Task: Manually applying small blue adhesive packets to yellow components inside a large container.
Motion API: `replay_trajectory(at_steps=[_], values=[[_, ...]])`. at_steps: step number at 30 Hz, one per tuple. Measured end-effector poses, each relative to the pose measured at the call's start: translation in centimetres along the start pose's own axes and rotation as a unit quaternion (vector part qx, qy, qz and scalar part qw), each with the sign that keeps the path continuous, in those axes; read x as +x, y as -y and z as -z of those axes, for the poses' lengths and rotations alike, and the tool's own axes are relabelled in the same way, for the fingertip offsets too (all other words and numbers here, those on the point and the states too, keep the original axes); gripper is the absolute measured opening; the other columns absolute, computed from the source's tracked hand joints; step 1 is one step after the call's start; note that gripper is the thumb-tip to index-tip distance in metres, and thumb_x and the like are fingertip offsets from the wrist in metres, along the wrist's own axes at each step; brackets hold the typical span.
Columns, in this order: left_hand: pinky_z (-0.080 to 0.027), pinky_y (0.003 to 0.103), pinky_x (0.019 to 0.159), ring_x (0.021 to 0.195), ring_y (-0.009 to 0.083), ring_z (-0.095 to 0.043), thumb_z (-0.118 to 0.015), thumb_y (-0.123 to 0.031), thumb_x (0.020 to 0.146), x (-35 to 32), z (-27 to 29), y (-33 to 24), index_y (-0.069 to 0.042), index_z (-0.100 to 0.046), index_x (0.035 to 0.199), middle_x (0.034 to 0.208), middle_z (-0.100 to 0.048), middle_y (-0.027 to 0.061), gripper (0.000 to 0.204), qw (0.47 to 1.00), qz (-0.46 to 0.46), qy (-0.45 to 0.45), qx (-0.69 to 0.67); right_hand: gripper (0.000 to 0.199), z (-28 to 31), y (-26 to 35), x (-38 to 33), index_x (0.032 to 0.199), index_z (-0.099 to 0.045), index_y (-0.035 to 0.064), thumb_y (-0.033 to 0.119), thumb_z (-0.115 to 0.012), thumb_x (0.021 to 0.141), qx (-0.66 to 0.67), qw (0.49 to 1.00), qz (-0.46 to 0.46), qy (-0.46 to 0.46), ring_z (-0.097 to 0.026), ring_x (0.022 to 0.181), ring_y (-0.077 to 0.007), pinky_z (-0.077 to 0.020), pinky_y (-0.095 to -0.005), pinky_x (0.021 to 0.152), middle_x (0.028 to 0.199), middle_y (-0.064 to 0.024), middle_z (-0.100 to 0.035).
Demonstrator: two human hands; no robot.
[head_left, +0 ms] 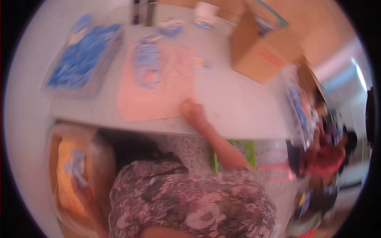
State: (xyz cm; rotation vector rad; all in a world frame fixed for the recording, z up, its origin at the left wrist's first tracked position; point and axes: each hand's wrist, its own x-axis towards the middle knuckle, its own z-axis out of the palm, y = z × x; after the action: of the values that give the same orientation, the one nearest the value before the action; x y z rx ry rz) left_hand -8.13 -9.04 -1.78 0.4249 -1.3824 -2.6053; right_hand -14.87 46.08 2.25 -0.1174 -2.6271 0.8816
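Observation:
The picture is smeared by motion. On the table lies a flat pink cloth [172,85], with a blue-and-white patterned piece [147,63] on its upper left part. My right hand [192,111] rests at the cloth's near right edge, its fingers curled closed; whether they pinch the edge is hidden. Down to the left, my left hand [80,186] reaches over an open box [95,152] beside the table. Its fingers are closed on a crumpled pale grey-blue piece [75,163], seemingly fabric. Behind that piece, inside the box, shows an orange-yellow surface [65,174].
A clear bag of blue pieces [81,57] lies at the table's far left. An open cardboard box [266,49] stands at the far right, near a small white packet [205,16]. Below the table is a green crate [242,152]. Another person [323,154] is at the right.

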Motion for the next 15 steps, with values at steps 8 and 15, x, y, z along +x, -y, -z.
replay_trajectory(at_steps=[8, 15], values=[[-0.043, 0.026, 0.072, 0.078, 0.0082, -0.053, -0.055, -0.011, 0.087, -1.5, -3.9, 0.2, -0.003, -0.063, 0.085, 0.084, -0.059, -0.0019, 0.011, 0.963, -0.126, -0.039, 0.237, 0.014, -0.3, 1.9, 5.0, 0.083, -0.057, 0.0035, 0.016, -0.061, 0.082, -0.119, 0.958, 0.243, 0.090, -0.058, 0.059, -0.0375, -0.0447, -0.0432, 0.051, 0.063, -0.0208, -0.057], [-0.048, 0.027, 0.078, 0.081, 0.0124, -0.060, -0.066, -0.002, 0.079, -3.3, -6.9, -0.8, 0.002, -0.067, 0.088, 0.087, -0.066, 0.0045, 0.010, 0.981, -0.102, -0.090, 0.139, 0.014, -3.5, 18.3, 6.3, 0.077, -0.053, 0.0022, 0.012, -0.059, 0.085, 0.267, 0.926, 0.119, 0.237, -0.044, 0.054, -0.0054, -0.0353, -0.0221, 0.047, 0.064, 0.0026, -0.050]])
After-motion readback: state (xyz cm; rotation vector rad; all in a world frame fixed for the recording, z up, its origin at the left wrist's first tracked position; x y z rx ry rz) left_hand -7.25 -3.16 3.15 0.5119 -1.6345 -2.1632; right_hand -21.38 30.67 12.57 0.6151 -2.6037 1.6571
